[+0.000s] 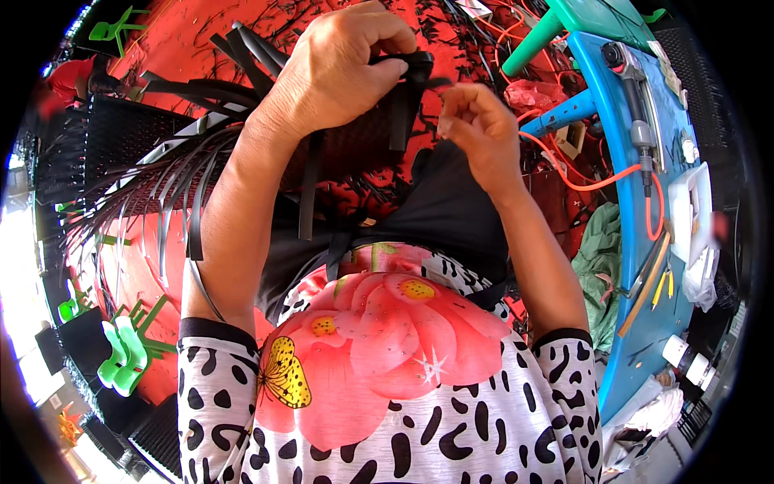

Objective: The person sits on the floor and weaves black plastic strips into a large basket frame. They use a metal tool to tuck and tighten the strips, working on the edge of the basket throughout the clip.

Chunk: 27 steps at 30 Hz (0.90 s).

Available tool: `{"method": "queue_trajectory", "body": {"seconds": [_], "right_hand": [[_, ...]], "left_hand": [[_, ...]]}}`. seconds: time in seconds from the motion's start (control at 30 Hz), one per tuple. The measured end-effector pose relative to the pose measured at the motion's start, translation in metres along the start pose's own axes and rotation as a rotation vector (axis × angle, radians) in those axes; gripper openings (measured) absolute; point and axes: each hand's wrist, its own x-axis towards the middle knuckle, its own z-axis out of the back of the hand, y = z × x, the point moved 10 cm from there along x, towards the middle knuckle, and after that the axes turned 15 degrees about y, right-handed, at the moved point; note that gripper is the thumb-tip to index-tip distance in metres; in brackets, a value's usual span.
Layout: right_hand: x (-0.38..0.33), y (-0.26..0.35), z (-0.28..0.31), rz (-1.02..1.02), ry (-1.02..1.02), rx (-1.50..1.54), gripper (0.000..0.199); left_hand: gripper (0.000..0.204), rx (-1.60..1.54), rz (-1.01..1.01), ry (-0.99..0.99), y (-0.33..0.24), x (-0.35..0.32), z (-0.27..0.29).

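My left hand (pixel 343 68) is closed round flat black plastic strips (pixel 418 68), thumb pressed on top, at the upper middle. The strips belong to a dark woven piece (pixel 165 173) whose long loose ends fan out to the left, over and under my left forearm. Some strip ends hang down below the left hand. Just right of it, my right hand (pixel 481 133) has its fingers curled together, with a thin black strip reaching from the left hand to its fingertips. The exact pinch there is partly hidden. Black cloth covers my lap below.
On my right stands a blue table (pixel 641 306) holding a power tool (pixel 637 113) with an orange hose (pixel 588 185). A green stool (pixel 556 32) is beyond it, a green cloth (pixel 597 270) beside it. Black scraps litter the red floor (pixel 181 40). Green chairs (pixel 125 355) stand left.
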Motion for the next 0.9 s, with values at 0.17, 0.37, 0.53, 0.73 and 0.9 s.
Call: {"method": "queue_trajectory", "body": {"seconds": [0.17, 0.37, 0.53, 0.73, 0.9], "right_hand": [[-0.001, 0.024, -0.009, 0.117, -0.038, -0.048, 0.024], [0.033, 0.073, -0.025, 0.252, 0.063, -0.476, 0.021], [0.062, 0.073, -0.019, 0.125, 0.126, -0.287, 0.006], [0.084, 0.057, 0.0, -0.031, 0.088, -0.157, 0.014], [0.079, 0.048, -0.001, -0.042, 0.078, -0.066, 0.014]], "left_hand": [[0.015, -0.015, -0.045, -0.024, -0.001, 0.002, 0.003], [0.015, -0.054, 0.034, -0.001, 0.017, 0.005, 0.001], [0.012, -0.113, -0.024, -0.027, 0.016, 0.008, 0.003], [0.014, -0.102, 0.025, -0.024, 0.033, 0.019, 0.002], [0.014, -0.174, -0.031, -0.002, 0.032, 0.017, 0.001]]}}
